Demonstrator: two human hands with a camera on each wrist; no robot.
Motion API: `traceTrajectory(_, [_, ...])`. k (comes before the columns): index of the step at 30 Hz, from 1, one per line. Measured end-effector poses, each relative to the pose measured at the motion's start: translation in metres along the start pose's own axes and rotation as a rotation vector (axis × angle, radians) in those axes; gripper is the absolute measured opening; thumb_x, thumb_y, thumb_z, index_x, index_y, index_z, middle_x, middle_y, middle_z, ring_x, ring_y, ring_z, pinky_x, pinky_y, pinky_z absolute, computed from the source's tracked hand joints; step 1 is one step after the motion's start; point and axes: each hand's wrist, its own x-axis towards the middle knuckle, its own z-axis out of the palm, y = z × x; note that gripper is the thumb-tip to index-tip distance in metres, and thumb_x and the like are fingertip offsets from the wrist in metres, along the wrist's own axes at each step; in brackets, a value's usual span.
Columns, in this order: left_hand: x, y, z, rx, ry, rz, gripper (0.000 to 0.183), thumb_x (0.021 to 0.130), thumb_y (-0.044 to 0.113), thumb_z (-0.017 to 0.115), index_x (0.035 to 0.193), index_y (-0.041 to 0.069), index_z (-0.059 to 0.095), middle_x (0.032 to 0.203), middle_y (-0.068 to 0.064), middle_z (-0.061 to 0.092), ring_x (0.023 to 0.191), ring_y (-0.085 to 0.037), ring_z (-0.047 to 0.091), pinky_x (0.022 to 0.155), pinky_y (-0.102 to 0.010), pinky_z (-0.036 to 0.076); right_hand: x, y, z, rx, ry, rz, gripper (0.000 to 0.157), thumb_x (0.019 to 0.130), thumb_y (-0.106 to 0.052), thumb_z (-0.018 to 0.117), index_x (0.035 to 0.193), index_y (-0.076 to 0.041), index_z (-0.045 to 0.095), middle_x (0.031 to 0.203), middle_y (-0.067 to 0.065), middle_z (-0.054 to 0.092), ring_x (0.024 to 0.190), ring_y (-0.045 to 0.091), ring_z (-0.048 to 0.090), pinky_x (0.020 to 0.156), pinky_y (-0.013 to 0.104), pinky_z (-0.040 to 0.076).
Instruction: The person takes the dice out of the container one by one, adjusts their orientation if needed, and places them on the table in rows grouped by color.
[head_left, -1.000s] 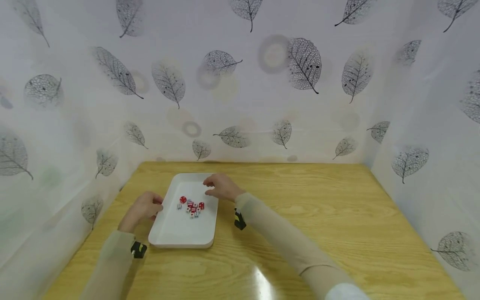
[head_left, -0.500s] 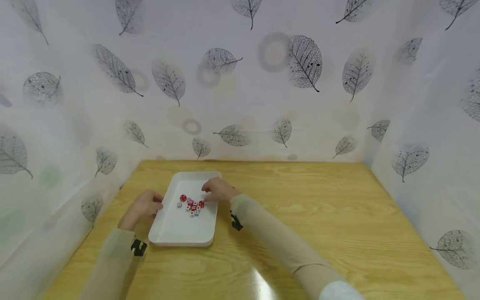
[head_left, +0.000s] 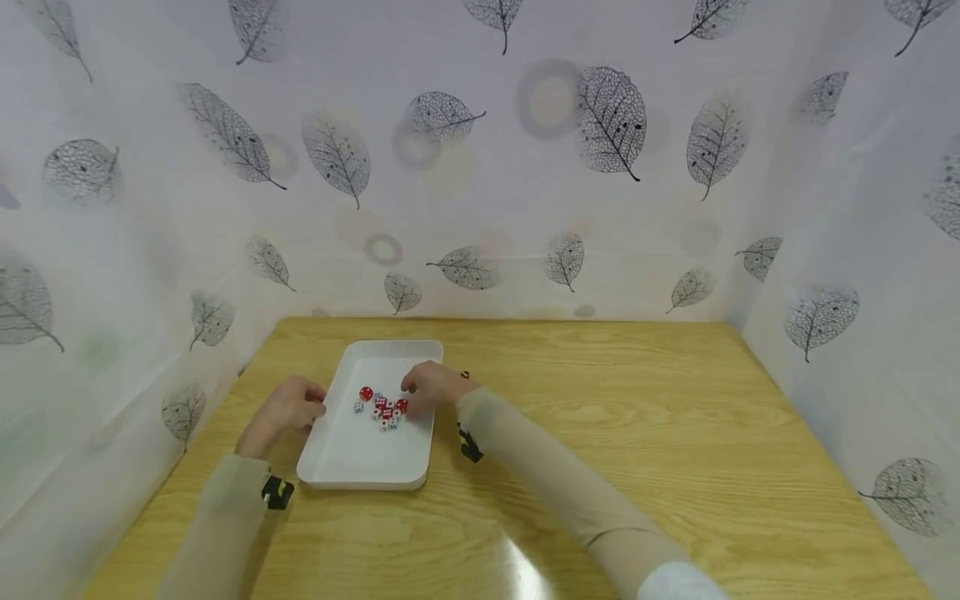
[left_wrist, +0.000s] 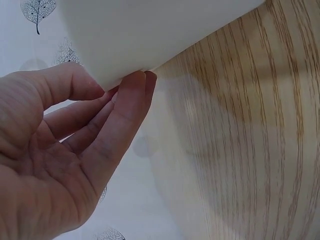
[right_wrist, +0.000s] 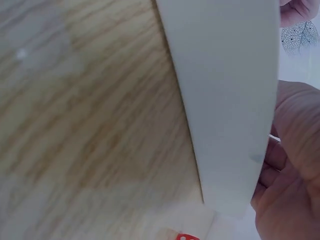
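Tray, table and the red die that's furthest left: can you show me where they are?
Tray (head_left: 362, 456): head view, on its bare white floor.
Table (head_left: 637, 408): head view, on bare wood to the right of the tray.
Red die (head_left: 366, 393): head view, on the middle of its visible surface.

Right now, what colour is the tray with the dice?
White; the tray shows best in the head view.

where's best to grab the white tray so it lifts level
Probably pinch the white tray by both long rims, near their middles, coming from outside left and right: its raised walls offer an edge, and the dice lie inside toward the centre, so opposite grips should balance it.
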Motion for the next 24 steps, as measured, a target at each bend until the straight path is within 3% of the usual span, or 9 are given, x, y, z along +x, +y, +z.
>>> traceTrajectory(4, [0.001,0.000,0.000,0.008,0.006,-0.012,0.033,0.089,0.001,0.055,0.117,-0.016,0.057,0.101,-0.024,0.064,0.082,-0.025,0.064,0.065,-0.036,0.059,0.001,0.002,0.005,-0.022,0.011,0.005,0.045,0.079,-0.028,0.081,0.121,-0.017,0.068,0.114,-0.004,0.068,0.105,0.011,0.060,0.094,0.026,0.050])
traceTrajectory(12, [0.002,0.002,0.001,0.002,0.010,-0.038,0.034,0.090,0.001,0.055,0.120,-0.015,0.057,0.102,-0.024,0.064,0.084,-0.026,0.064,0.066,-0.035,0.059,-0.002,0.002,0.010,-0.097,0.069,-0.075,0.039,0.081,-0.034,0.079,0.116,-0.019,0.071,0.102,-0.009,0.068,0.091,0.005,0.057,0.086,0.021,0.048])
traceTrajectory(24, [0.000,-0.002,0.001,-0.026,-0.001,-0.034,0.035,0.090,0.001,0.056,0.121,-0.016,0.056,0.104,-0.025,0.064,0.083,-0.025,0.065,0.066,-0.035,0.059,-0.007,0.002,0.012,-0.103,0.092,-0.111,0.023,0.086,-0.031,0.074,0.108,-0.023,0.074,0.096,-0.013,0.068,0.087,0.003,0.056,0.083,0.020,0.047])
